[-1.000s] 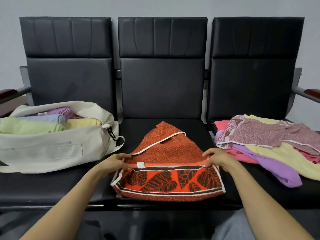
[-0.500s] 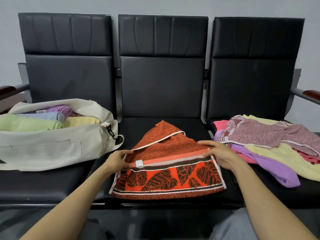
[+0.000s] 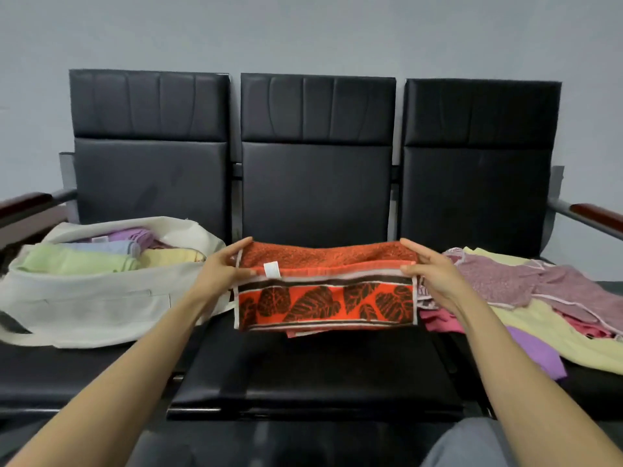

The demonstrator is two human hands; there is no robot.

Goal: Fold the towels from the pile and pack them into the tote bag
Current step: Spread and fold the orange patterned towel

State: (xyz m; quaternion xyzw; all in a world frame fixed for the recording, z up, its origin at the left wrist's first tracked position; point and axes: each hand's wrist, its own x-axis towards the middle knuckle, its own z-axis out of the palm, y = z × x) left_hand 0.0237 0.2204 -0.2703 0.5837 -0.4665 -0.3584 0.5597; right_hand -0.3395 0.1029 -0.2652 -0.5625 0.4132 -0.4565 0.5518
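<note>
An orange towel with a dark leaf border hangs folded in the air above the middle seat. My left hand pinches its left end and my right hand pinches its right end, thumbs on the near side. The cream tote bag lies on the left seat, open, with green, blue, purple and yellow folded towels inside. The pile of loose towels, pink-patterned, yellow, pink and purple, lies on the right seat.
A black three-seat bench stands against a grey wall, with wooden-topped armrests at both ends. The middle seat below the held towel is bare. My grey-clad knee shows at the bottom right.
Both hands have lifted the orange towel off the middle seat; it was lying with a triangular flap, and now hangs as a folded strip. The camera has tilted up.
</note>
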